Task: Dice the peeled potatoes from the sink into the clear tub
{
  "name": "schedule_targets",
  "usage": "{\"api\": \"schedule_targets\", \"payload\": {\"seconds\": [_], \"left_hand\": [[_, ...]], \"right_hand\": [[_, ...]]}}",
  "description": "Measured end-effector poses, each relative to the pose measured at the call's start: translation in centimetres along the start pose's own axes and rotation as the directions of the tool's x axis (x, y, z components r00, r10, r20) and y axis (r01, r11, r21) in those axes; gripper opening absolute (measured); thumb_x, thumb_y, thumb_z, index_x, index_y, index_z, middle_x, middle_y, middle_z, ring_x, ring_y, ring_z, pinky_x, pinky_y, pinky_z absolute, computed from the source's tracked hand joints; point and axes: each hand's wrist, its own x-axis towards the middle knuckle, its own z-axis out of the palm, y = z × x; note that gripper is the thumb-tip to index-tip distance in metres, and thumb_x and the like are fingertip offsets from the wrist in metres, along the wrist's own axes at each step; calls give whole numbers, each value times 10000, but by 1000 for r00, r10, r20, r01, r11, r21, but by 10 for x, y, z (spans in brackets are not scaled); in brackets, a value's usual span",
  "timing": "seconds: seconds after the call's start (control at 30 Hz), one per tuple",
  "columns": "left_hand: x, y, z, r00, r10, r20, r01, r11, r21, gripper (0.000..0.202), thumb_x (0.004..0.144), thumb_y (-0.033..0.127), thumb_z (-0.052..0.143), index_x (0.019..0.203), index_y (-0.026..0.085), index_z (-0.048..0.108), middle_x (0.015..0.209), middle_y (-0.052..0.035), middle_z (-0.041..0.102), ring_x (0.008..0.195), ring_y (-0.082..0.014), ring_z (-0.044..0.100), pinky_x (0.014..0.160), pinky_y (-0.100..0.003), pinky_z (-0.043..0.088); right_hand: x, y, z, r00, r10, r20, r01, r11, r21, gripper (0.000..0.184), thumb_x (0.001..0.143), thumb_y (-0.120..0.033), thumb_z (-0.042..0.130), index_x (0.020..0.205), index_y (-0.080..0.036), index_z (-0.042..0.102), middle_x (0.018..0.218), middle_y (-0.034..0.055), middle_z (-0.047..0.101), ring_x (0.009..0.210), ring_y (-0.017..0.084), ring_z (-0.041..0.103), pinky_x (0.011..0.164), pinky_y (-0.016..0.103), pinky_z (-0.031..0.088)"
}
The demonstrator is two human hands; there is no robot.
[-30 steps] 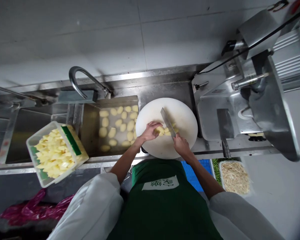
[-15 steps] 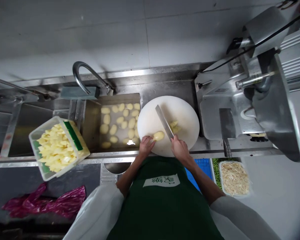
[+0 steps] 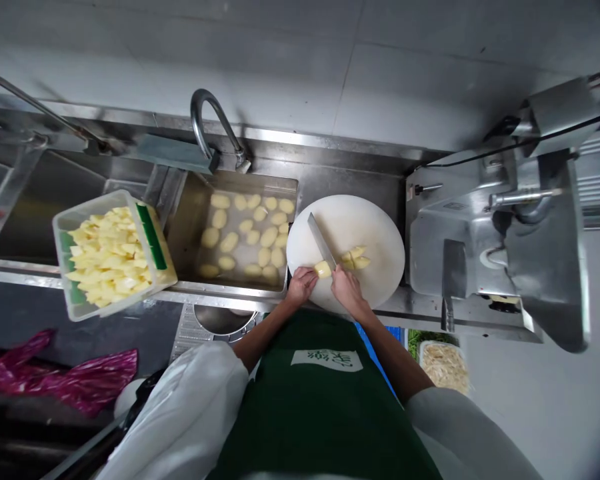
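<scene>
On a round white cutting board [image 3: 380, 227], my left hand [image 3: 303, 285] is closed on the left end of a peeled potato [image 3: 323, 269]. My right hand [image 3: 347, 288] is wrapped round the handle of a kitchen knife [image 3: 320, 237]; its blade points up and left, close against the potato's right side. Several cut potato pieces [image 3: 357, 257] lie on the board right of the blade. The knife handle is hidden in my fist.
Left of the board, a sink [image 3: 185, 260] holds peeled potatoes in water. A clear tub [image 3: 63, 250] of cut potatoes stands on the sink edge. A faucet [image 3: 200, 110] rises behind. A slicing machine [image 3: 550, 247] with a cleaver [image 3: 454, 270] on it stands at right.
The potato at my left hand is shorter, and more cut pieces lie right of the knife. The knife has shifted toward my left hand. The whole view has turned slightly.
</scene>
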Motion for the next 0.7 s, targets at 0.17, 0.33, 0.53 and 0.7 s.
{"api": "schedule_targets", "payload": {"seconds": [0.17, 0.33, 0.53, 0.7], "left_hand": [[1, 3, -5, 1000, -8, 2, 8, 999, -51, 185, 983, 277, 539, 955, 182, 696, 970, -78, 674, 944, -195, 602, 847, -386, 542], [3, 8, -6, 996, -53, 76, 58, 997, -57, 218, 995, 305, 504, 959, 188, 685, 1007, -87, 662, 973, -203, 594, 889, -410, 536], [3, 9, -4, 996, -45, 81, 51, 996, -78, 223, 1000, 293, 490, 942, 182, 675, 995, -94, 658, 962, -202, 599, 881, -406, 536], [3, 10, -6, 998, -49, -50, 44, 995, -86, 217, 999, 298, 499, 960, 174, 673, 957, -92, 665, 941, -198, 606, 860, -404, 547]], "right_hand": [[-11, -1, -10, 999, -10, -34, 8, 999, -39, 345, 1022, -240, 286, 1224, -108, 533, 1009, 176, 709, 958, 283, 688, 813, 343, 465], [-13, -15, -3, 1000, 3, -1, -3, 998, -55, 334, 1028, -234, 285, 1205, -111, 541, 1028, 175, 707, 965, 253, 689, 818, 309, 461], [-13, -16, -6, 1000, -16, -4, 15, 997, -81, 326, 1026, -241, 292, 1188, -113, 544, 1034, 174, 706, 971, 251, 685, 820, 303, 459], [-16, -21, -3, 1000, -19, 4, 19, 999, -42, 326, 1029, -241, 278, 1169, -117, 545, 1022, 165, 708, 953, 252, 685, 803, 305, 453]]}}
